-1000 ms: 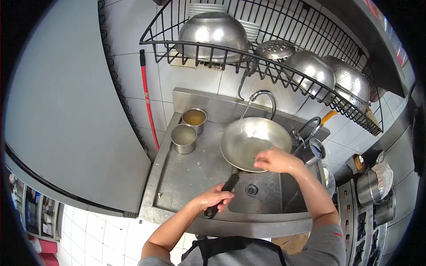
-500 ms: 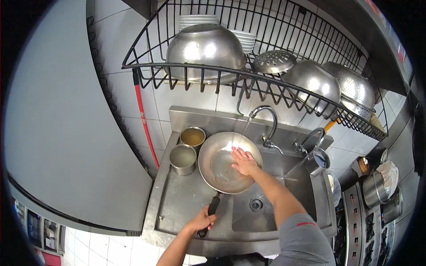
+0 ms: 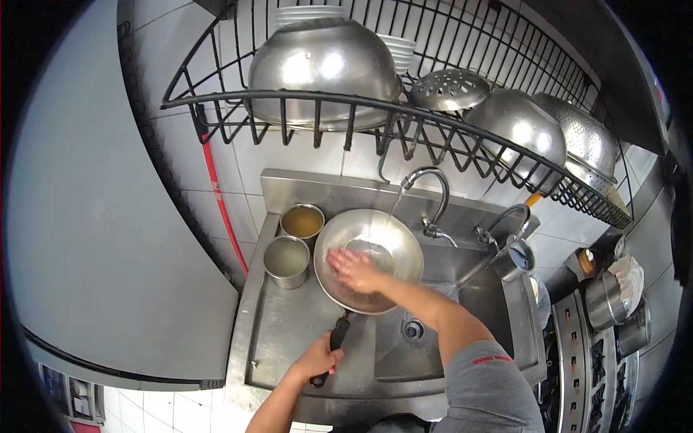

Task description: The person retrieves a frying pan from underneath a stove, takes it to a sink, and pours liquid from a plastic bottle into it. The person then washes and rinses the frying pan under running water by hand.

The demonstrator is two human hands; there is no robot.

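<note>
A wide silver frying pan [image 3: 406,254] rests over the left edge of the sink basin, with water from the curved tap [image 3: 436,186] running into it. Its black handle [image 3: 339,330] points toward me, and my left hand [image 3: 319,359] is wrapped round it. Inside the pan lies my right hand [image 3: 355,270], flat against the left part of the inner surface, fingers stretched out and slightly blurred. Left of the pan stand two metal pots, one with yellowish-brown liquid [image 3: 302,222] and one with cloudy liquid [image 3: 286,261].
Above the sink hangs a black wire rack [image 3: 317,97] holding a large steel bowl [image 3: 325,68], a skimmer [image 3: 450,89] and colanders. A second tap [image 3: 511,213] runs at the right, near a metal container [image 3: 517,260]. A stove [image 3: 572,353] stands further right, a grey panel [image 3: 108,216] left.
My right hand has slid left across the inside of the pan. My left hand stays on the handle. The view has shifted slightly.
</note>
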